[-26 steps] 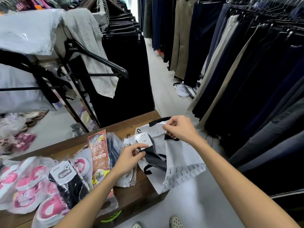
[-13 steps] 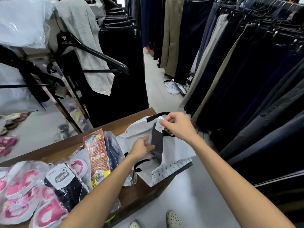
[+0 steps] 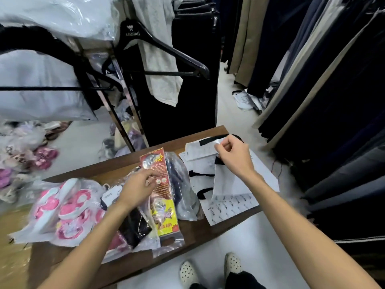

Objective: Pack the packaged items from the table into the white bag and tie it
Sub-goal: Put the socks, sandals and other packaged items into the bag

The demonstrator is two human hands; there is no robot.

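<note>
The right hand (image 3: pixel 235 157) pinches the white bag's (image 3: pixel 229 184) top edge, its grip pressed on the fabric. The left hand (image 3: pixel 138 187) curls its fingers on the red packet (image 3: pixel 160 188), just left of the bag on the worktop (image 3: pixel 187 232).

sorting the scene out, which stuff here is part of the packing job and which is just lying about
Job: white bag, red-and-yellow packet, pink slipper packs, black sock pack.
Lying about: black hanger, hanging trousers, papers on floor.
</note>
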